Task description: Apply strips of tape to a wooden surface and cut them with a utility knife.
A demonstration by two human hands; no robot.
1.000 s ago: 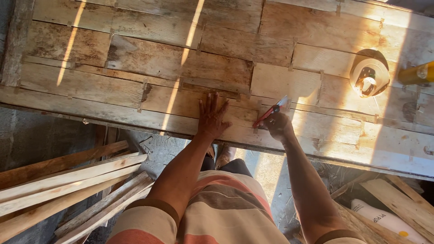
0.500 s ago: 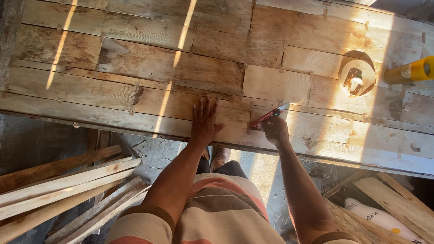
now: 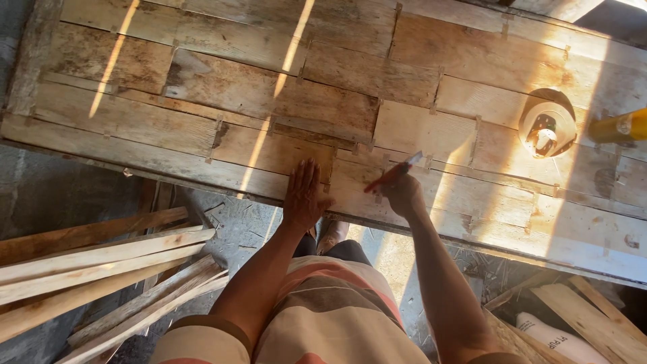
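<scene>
Red pencil (image 3: 391, 174): the right hand (image 3: 403, 195) pinches it in curled fingers near the front edge of the counter (image 3: 135, 121), its pale tip pointing up and to the right over a light plank. Compared with half a second earlier, the pencil and both hands sit at much the same spot on the boards, though the whole view has drifted slightly so they show a little lower and further right.

Nearest the camera is a striped shirt (image 3: 330, 317) in salmon, cream and brown bands, with both bare forearms reaching forward from it. To the left, below the counter, a loose pile of rough-sawn wooden slats (image 3: 101, 269) lies slanted on the grey concrete floor (image 3: 236, 222). To the right, more planks (image 3: 593, 323) lean beside a white sack (image 3: 552, 337).

The left hand (image 3: 304, 195) lies flat, fingers spread wide and palm down on the boards, holding nothing, just beside the right hand.

The counter is a patchwork of weathered boards, stained brown and grey, joined edge to edge with small metal staples across the seams. Narrow bars of sunlight run slantwise over it. Further back on the right stands a round cream-coloured spool (image 3: 546, 128) casting a curved shadow, and at the far right edge lies a yellow cylindrical thing (image 3: 620, 127), partly cut off.
</scene>
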